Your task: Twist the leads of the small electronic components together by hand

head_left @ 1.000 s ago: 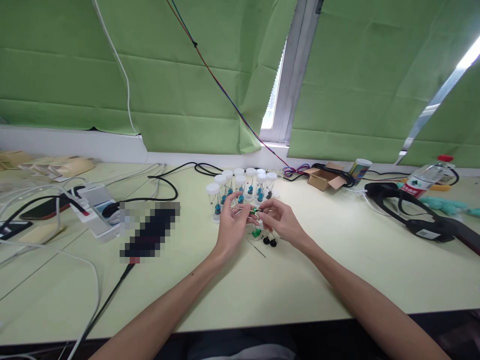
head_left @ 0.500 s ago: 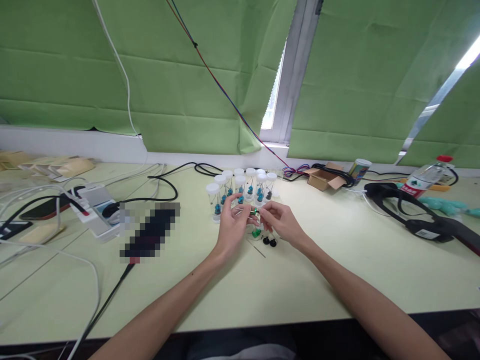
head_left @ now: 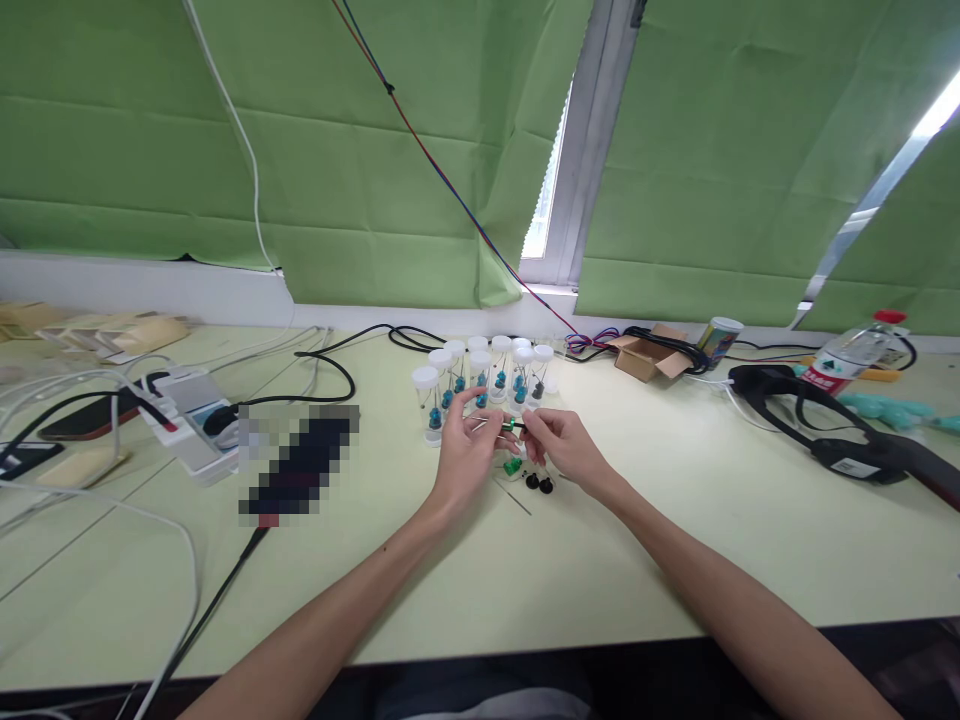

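Between my two hands is a small green part on a thin rod [head_left: 511,425]; its exact kind is too small to make out. My left hand [head_left: 469,440] pinches it from the left, thumb against the fingers, with the index finger raised. From the right, my right hand [head_left: 559,438] grips the dark end with thumb and fingertips. Below the hands lie loose green pieces [head_left: 513,467], two black round pieces [head_left: 539,484] and a thin metal rod [head_left: 517,497]. Just behind stand several clear tubes with white caps [head_left: 426,400], holding blue parts.
A power strip [head_left: 191,425] with many cables is on the left, near a blurred dark device [head_left: 304,465]. An open cardboard box [head_left: 646,358], a printed can [head_left: 721,343], a black headset [head_left: 817,420] and a red-capped bottle [head_left: 847,355] stand at the right.
My right hand's fingertips have shifted slightly and drawn closer together on the dark end of the small green part. My left hand stays in place. Everything on the table is unchanged.
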`<state>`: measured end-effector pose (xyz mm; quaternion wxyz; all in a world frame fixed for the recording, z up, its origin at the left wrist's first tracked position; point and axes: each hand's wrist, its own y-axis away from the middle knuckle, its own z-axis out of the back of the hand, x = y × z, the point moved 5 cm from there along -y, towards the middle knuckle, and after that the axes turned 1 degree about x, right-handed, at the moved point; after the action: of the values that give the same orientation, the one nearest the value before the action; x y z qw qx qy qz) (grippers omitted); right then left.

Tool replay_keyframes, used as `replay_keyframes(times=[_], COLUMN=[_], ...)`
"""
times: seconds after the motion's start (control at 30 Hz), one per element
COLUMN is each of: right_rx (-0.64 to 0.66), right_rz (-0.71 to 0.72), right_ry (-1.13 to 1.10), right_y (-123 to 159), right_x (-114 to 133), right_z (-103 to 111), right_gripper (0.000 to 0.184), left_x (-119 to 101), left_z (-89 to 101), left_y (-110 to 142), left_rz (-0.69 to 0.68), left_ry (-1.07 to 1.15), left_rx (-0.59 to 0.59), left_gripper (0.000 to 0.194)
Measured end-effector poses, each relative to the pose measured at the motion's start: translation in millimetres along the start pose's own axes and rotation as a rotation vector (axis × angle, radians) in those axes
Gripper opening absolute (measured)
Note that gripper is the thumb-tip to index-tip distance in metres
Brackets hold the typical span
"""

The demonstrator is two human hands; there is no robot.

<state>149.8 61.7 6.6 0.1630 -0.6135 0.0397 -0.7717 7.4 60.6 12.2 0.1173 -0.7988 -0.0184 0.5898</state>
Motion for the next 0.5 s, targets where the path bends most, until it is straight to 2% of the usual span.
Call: replay_keyframes(times=[0.27,0.5], right_rx=[0.004,-0.029], right_rz=[-0.038,0.003], right_ry=[0.005,-0.041], right_y=[-1.3,1.4], right_x=[-3.4,2.1], right_z=[-0.6,0.5], right_gripper=[0.054,0.038], left_x=[-0.4,-1.3], left_z=[-0.1,1.0], left_y=[0.6,-0.1], left_rz=[0.003,-0.006], left_ry=[0.001,0.006], left_rx=[0.009,-0.014], left_gripper=[0.042,0.041])
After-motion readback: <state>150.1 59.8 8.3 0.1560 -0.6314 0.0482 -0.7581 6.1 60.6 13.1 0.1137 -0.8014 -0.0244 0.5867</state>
